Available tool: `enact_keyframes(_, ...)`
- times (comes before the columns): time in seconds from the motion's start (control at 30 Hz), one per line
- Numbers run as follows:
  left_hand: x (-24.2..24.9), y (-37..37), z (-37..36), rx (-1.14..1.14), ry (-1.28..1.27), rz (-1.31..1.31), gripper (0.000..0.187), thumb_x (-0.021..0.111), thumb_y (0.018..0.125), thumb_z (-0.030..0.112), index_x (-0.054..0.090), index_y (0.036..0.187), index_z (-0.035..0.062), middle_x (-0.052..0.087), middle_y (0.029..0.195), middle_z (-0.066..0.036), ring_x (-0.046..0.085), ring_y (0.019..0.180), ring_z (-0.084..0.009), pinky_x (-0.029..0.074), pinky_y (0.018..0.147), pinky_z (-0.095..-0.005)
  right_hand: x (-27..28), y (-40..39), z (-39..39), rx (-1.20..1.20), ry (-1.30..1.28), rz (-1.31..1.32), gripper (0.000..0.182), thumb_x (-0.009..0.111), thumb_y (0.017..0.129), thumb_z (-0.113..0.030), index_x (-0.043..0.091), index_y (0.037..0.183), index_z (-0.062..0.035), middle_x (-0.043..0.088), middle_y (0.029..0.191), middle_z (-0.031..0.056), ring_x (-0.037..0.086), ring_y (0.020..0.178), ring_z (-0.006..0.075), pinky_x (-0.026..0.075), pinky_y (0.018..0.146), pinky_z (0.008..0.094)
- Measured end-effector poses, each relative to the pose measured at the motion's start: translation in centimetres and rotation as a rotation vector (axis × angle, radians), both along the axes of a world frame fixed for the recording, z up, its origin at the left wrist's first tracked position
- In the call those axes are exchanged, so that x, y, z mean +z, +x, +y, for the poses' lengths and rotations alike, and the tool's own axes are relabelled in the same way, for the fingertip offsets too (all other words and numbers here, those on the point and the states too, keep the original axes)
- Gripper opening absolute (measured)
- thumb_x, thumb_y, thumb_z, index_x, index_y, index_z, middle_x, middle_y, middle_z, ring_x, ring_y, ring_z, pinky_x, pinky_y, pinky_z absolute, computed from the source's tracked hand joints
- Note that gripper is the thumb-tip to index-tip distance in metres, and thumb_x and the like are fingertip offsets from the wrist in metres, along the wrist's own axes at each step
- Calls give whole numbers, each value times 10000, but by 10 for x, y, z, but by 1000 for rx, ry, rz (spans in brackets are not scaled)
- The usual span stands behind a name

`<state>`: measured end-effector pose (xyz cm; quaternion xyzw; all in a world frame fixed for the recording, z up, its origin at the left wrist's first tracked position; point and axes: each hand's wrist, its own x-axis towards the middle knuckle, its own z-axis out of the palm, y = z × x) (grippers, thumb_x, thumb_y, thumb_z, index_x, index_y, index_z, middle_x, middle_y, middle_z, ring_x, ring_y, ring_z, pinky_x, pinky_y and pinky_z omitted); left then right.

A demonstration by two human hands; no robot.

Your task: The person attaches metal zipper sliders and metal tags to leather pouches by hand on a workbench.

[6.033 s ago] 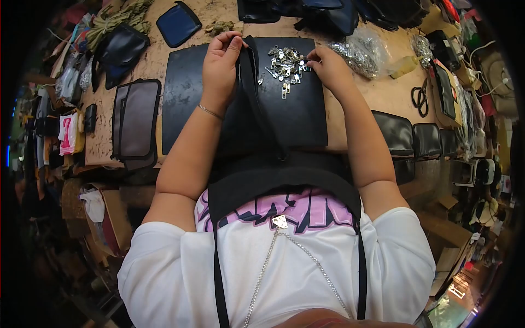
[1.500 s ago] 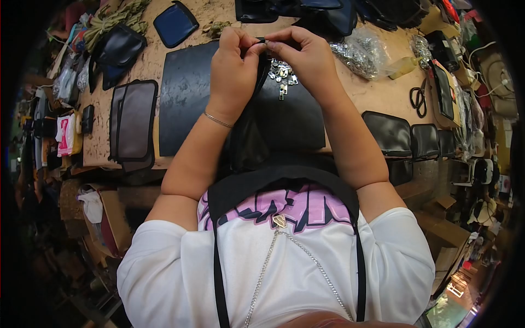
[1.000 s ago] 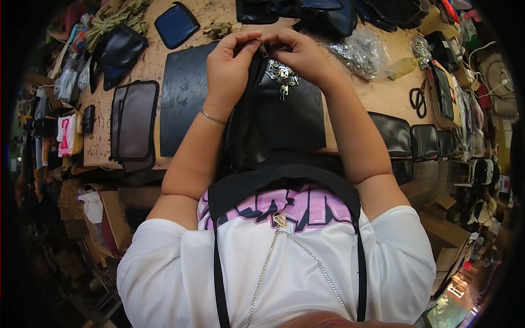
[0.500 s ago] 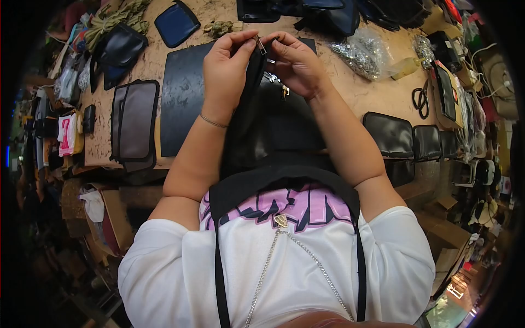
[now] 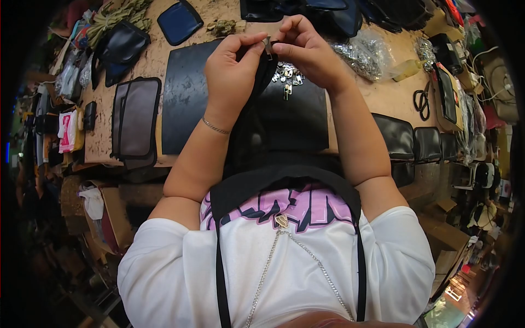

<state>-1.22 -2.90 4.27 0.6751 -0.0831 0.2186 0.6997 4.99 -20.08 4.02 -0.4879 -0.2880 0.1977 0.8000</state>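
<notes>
My left hand (image 5: pixel 234 68) pinches a small metal zipper slider (image 5: pixel 267 46) between thumb and fingertips. Close beside it, the thumb and a finger of my right hand (image 5: pixel 309 54) close on the dark end of a black zipper tape; its other fingers are curled and raised. From the fingertips the black zipper tape (image 5: pixel 261 76) hangs down toward my lap. How far the slider sits on the tape is too small to tell. Under my right wrist, a pile of loose silver zipper sliders (image 5: pixel 289 76) lies on a black board (image 5: pixel 186 98).
Grey-brown pouch panels (image 5: pixel 136 120) lie at left, and black pouches (image 5: pixel 394 134) line the right front edge. A plastic bag of metal parts (image 5: pixel 365 54), scissors (image 5: pixel 421 104) and a blue pouch panel (image 5: pixel 180 23) are farther out on the wooden table (image 5: pixel 98 131).
My right hand has shifted right and opened its outer fingers more, uncovering the slider pile. My left hand and the slider have moved slightly right.
</notes>
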Motion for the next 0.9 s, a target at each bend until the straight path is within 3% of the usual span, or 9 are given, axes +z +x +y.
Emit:
enact_keyframes(0.17, 0, -1, 0, 68, 292, -46, 154, 648, 937, 23, 714, 1074, 5, 715, 1007, -36, 635, 931, -82, 493, 842, -224, 5, 3, -5, -55, -193, -234, 317, 685, 897, 11, 444, 1075, -93, 590, 1013, 30, 611, 1001, 133, 516, 882, 279)
enact_keyframes(0.27, 2, -3, -2, 80, 358, -58, 143, 650, 927, 19, 712, 1055, 1, 713, 999, -54, 641, 925, -95, 496, 837, -230, 11, -1, -7, -43, -261, -234, 308, 665, 910, 18, 404, 1009, -114, 551, 994, 3, 577, 1000, 97, 490, 890, 268)
enact_keyframes(0.37, 5, -4, -3, 95, 480, -79, 141, 649, 922, 15, 708, 1048, -6, 708, 1007, -67, 650, 927, -113, 497, 837, -236, 3, 0, -6, -209, -379, -454, 286, 676, 887, 28, 444, 1022, -70, 573, 966, 25, 607, 943, 105, 507, 862, 255)
enact_keyframes(0.47, 1, 4, 0, 83, 478, -116, 158, 659, 918, 24, 707, 1065, -6, 703, 1016, -72, 657, 943, -128, 500, 844, -244, -8, -2, 1, -278, -262, -346, 278, 675, 883, 26, 444, 1009, -63, 551, 924, 16, 598, 928, 100, 503, 835, 248)
enact_keyframes(0.57, 2, 6, -3, 56, 403, -103, 175, 671, 913, 31, 709, 1080, -5, 703, 1013, -74, 659, 957, -133, 504, 858, -251, -22, -6, 5, -487, -345, -365, 280, 674, 885, 21, 435, 1008, -58, 533, 894, 13, 599, 913, 109, 509, 817, 258)
enact_keyframes(0.67, -3, 9, -3, 45, 410, -129, 214, 680, 911, 33, 705, 1121, 8, 705, 1016, -69, 660, 952, -123, 506, 865, -246, -26, -9, 7, -521, -298, -399, 285, 676, 889, 15, 434, 1026, -48, 563, 920, 31, 603, 900, 119, 515, 812, 275)
enact_keyframes(0.77, -7, 10, -10, 23, 258, -49, 217, 676, 914, 21, 694, 1130, 9, 705, 1016, -60, 657, 943, -106, 506, 867, -233, -23, -13, 6, -557, -320, -399, 308, 685, 887, 3, 433, 1058, -41, 601, 947, 61, 611, 896, 133, 515, 815, 284)
enact_keyframes(0.9, -4, 10, -9, 5, 279, -54, 147, 685, 908, 26, 647, 1048, 1, 680, 952, -30, 637, 893, -85, 501, 819, -225, -21, -13, 4, -589, -367, -421, 288, 694, 887, -2, 462, 1053, -38, 625, 954, 64, 615, 905, 126, 513, 823, 274)
